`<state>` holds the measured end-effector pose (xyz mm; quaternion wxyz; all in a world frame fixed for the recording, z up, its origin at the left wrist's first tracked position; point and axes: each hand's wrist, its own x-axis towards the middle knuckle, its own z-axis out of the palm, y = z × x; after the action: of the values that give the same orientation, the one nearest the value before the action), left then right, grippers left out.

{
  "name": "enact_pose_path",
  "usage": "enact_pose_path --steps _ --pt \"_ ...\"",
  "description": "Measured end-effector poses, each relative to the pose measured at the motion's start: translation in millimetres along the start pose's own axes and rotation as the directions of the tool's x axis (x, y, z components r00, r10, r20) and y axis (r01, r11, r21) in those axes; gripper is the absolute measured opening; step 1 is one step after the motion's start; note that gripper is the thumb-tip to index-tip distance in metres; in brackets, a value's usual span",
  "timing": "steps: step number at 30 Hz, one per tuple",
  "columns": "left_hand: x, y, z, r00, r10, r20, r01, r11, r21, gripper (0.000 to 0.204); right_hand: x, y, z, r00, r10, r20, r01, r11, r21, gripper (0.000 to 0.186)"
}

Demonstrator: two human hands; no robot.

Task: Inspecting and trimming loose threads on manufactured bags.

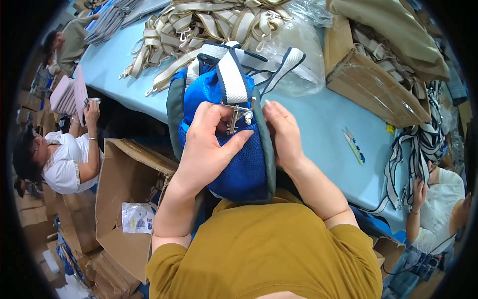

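Observation:
A blue bag with mesh on its front and dark grey-green side edges stands upright at the near edge of the table, against my body. A white strap with navy borders loops over its top and ends in a metal buckle and snap hook. My left hand pinches that metal hook between thumb and fingers, in front of the bag. Against the bag's right side, my right hand is closed around the edge, its fingertips partly hidden. A small white cord end shows beside the hook.
Beige-and-white straps with hooks lie heaped on the blue table. Small snips rest at right, near a cardboard box of straps and hanging navy-white straps. An open carton stands left. Other people sit at both sides.

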<state>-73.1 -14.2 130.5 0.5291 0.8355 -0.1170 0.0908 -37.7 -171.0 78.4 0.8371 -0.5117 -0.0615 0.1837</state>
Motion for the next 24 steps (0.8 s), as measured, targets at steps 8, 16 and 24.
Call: enact_pose_path --steps 8,16,24 --pt "-1.7 -9.4 10.9 0.998 0.014 -0.065 -0.010 0.997 0.071 0.016 -8.2 27.2 1.2 0.995 -0.100 0.010 0.099 0.956 -0.277 0.042" --pt "-3.7 -20.8 11.8 0.911 0.311 -0.272 -0.132 0.842 0.523 0.012 -8.0 18.0 6.6 0.996 -0.047 -0.072 0.057 0.987 0.147 0.043" --pt "3.3 -21.6 11.0 0.925 0.294 -0.239 -0.186 0.902 0.390 0.010 -3.5 2.2 -0.6 0.994 -0.016 0.104 0.043 0.964 -0.263 0.040"
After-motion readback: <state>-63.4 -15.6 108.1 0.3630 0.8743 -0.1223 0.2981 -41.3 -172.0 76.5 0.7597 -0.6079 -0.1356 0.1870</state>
